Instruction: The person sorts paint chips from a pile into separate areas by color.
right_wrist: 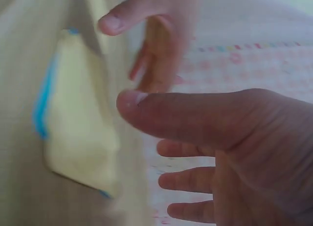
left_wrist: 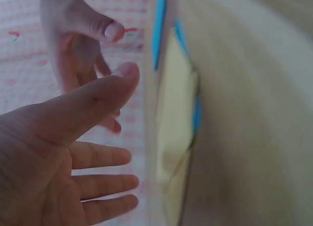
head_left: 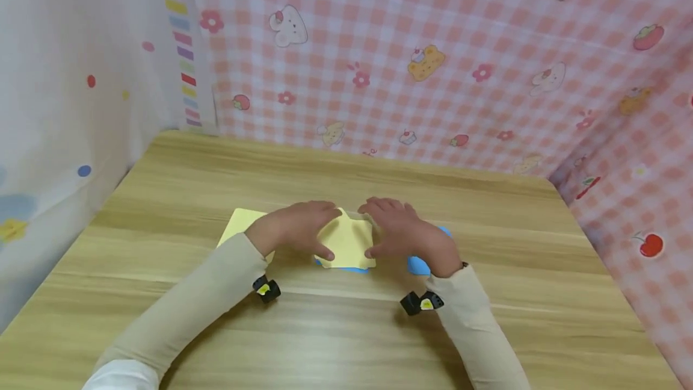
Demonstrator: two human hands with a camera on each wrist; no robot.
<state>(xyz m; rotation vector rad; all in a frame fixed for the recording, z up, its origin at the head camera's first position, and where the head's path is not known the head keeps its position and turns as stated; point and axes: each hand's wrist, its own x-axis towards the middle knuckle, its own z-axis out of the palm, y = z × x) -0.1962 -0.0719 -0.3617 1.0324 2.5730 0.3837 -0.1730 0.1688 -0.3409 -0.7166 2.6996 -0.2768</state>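
A flat yellow sheet [head_left: 346, 242] lies mid-table with blue edges [head_left: 354, 269] showing from under it. My left hand [head_left: 300, 227] is over its left side and my right hand [head_left: 400, 230] over its right side, thumbs toward me. In the left wrist view the left hand's fingers [left_wrist: 100, 187] are spread and hold nothing. The right wrist view shows the right hand's fingers [right_wrist: 188, 179] extended too, apart from the yellow sheet [right_wrist: 80, 118]. Partly behind my left hand is a second yellow piece [head_left: 240, 224]. A blue piece [head_left: 418, 265] shows partly under my right wrist.
All of these pieces lie on a wood-grain table [head_left: 335, 330]. A pink checked cloth [head_left: 379, 65] hangs behind the table and along its right side. On the left is a white cloth [head_left: 76, 35] with coloured dots. Small black devices [head_left: 266, 289] are worn at both wrists.
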